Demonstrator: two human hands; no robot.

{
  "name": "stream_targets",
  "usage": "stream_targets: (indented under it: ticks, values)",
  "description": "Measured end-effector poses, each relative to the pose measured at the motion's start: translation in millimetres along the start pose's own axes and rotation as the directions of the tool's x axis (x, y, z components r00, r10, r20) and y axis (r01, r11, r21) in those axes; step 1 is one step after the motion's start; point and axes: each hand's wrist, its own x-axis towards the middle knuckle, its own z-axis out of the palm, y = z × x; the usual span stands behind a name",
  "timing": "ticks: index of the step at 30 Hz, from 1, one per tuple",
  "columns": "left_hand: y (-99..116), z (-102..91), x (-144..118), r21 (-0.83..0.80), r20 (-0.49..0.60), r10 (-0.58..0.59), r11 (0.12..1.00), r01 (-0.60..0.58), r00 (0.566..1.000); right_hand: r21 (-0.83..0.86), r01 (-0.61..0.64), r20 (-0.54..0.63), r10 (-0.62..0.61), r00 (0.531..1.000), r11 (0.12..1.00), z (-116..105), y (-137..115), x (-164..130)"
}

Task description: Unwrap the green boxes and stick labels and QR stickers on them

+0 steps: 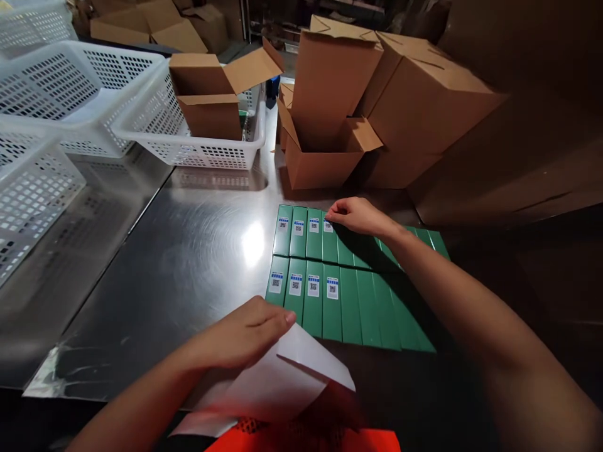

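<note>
Two rows of narrow green boxes [350, 301] stand side by side on the metal table. Several at the left end of each row bear a white-and-blue label with a square code, such as this near-row label [332, 288]. My right hand [354, 213] reaches over the far row, thumb and finger pinched at the edge of a label sticker [328, 226] on one box. Closed on a white sheet of paper [282, 376], my left hand [252, 329] is in front of the near row. The sheet is folded over, and its face is hidden.
A small open carton [323, 168] and larger cartons [424, 94] stand behind the boxes. To the left are white perforated baskets [207, 152], one holding an open carton [210, 116]. The metal table [188, 251] has a seam on its left side.
</note>
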Motion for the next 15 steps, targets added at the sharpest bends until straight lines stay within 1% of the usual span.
stream_targets:
  ticks: [2, 3, 4, 6, 7, 8, 9, 10, 11, 12, 13, 14, 15]
  values:
    - [0, -0.3, -1, -0.021, -0.015, -0.011, 1.000, 0.011, 1.000, -0.035, 0.057, -0.092, -0.060, 0.994, 0.998, 6, 3, -2]
    - [1, -0.6, -1, -0.043, -0.031, -0.017, 0.999, 0.016, 0.999, -0.054, 0.087, -0.172, -0.095, 0.980, 0.995, 8, 4, -3]
    - [1, -1.0, -2, -0.084, -0.051, -0.021, 0.996, 0.017, 0.998, -0.075, 0.103, -0.273, -0.120, 0.955, 0.992, 11, 6, -4]
    - [-1, -2.3, -2, -0.210, -0.128, -0.039, 0.978, 0.012, 0.991, -0.093, 0.097, -0.465, -0.129, 0.876, 0.991, 16, 7, -7]
    - [-2, -3.3, -2, -0.282, -0.179, -0.059, 0.959, 0.006, 0.982, -0.073, 0.093, -0.524, -0.117, 0.844, 0.993, 19, 6, -11]
    - [-4, -4.8, -1, -0.348, -0.242, -0.087, 0.938, -0.003, 0.966, -0.022, 0.104, -0.540, -0.099, 0.836, 0.994, 22, 3, -16]
    - [-7, -6.7, 0, -0.400, -0.298, -0.121, 0.916, -0.009, 0.947, 0.063, 0.140, -0.506, -0.089, 0.858, 0.988, 25, -2, -23]
    - [-10, -9.1, 1, -0.437, -0.343, -0.151, 0.899, -0.016, 0.927, 0.182, 0.192, -0.417, -0.101, 0.903, 0.964, 28, -8, -33]
    - [-12, -11.8, 3, -0.461, -0.379, -0.168, 0.887, -0.028, 0.910, 0.323, 0.236, -0.283, -0.145, 0.948, 0.916, 32, -15, -44]
    - [-15, -14.7, 6, -0.474, -0.409, -0.175, 0.879, -0.045, 0.896, 0.455, 0.253, -0.123, -0.222, 0.967, 0.854, 35, -24, -56]
    - [-16, -17.6, 8, -0.479, -0.441, -0.175, 0.875, -0.066, 0.880, 0.552, 0.245, 0.030, -0.312, 0.949, 0.797, 39, -32, -68]
    - [-17, -20.1, 10, -0.477, -0.475, -0.170, 0.874, -0.090, 0.863, 0.600, 0.231, 0.147, -0.389, 0.909, 0.766, 42, -40, -80]
    - [-17, -21.9, 11, -0.473, -0.502, -0.158, 0.873, -0.117, 0.850, 0.609, 0.229, 0.206, -0.430, 0.879, 0.760, 45, -48, -90]
